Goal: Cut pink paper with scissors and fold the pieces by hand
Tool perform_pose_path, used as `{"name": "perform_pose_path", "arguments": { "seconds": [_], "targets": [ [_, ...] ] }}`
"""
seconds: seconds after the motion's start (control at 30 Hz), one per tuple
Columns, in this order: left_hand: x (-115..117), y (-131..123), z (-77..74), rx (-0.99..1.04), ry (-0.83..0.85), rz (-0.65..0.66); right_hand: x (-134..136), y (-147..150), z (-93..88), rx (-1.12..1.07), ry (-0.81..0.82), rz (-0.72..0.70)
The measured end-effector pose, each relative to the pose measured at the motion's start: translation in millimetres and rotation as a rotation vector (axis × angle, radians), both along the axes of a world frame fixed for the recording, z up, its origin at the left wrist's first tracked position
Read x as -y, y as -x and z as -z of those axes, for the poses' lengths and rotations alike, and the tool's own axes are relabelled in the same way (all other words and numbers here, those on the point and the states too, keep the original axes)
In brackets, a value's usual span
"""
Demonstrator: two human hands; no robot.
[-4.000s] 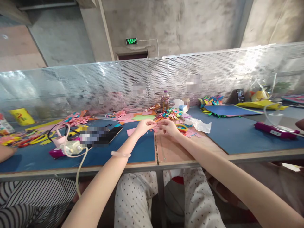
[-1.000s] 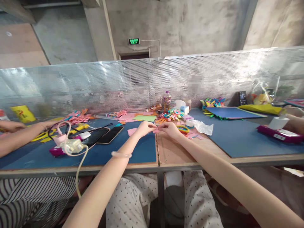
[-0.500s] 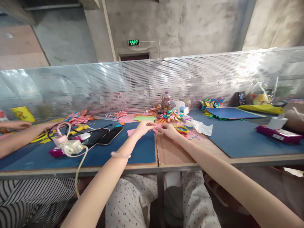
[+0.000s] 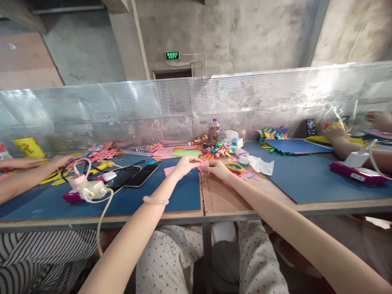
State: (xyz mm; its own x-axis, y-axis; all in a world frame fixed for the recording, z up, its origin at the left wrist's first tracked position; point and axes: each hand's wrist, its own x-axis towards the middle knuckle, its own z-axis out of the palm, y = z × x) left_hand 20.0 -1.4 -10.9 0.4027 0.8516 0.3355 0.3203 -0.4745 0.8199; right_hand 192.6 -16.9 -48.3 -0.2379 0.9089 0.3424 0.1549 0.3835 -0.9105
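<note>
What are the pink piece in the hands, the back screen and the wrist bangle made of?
The pink piece looks like paper: thin, matte, pinched between left hand and right hand. The back screen is likely sheet metal: regular holes, silvery sheen. The bangle is translucent, glossy, perhaps plastic or jade.

Matt pink paper (image 4: 203, 164) at centre, over a matt blue mat (image 4: 171, 196) and a smooth bare wood table (image 4: 222, 198). Twelve o'clock: shiny perforated metal screen (image 4: 137, 110), rough concrete wall (image 4: 229, 32). Nine o'clock: glossy black phone (image 4: 142, 174).
</note>
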Motion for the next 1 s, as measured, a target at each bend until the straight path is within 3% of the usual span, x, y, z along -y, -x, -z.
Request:
{"name": "perform_pose_path", "arguments": {
  "seconds": [1.0],
  "targets": [
    [3.2, 1.0, -0.8, -0.032, 0.031, 0.063, -3.5, -4.4, 1.6, 0.077, -0.019, -0.016]
  ]
}}
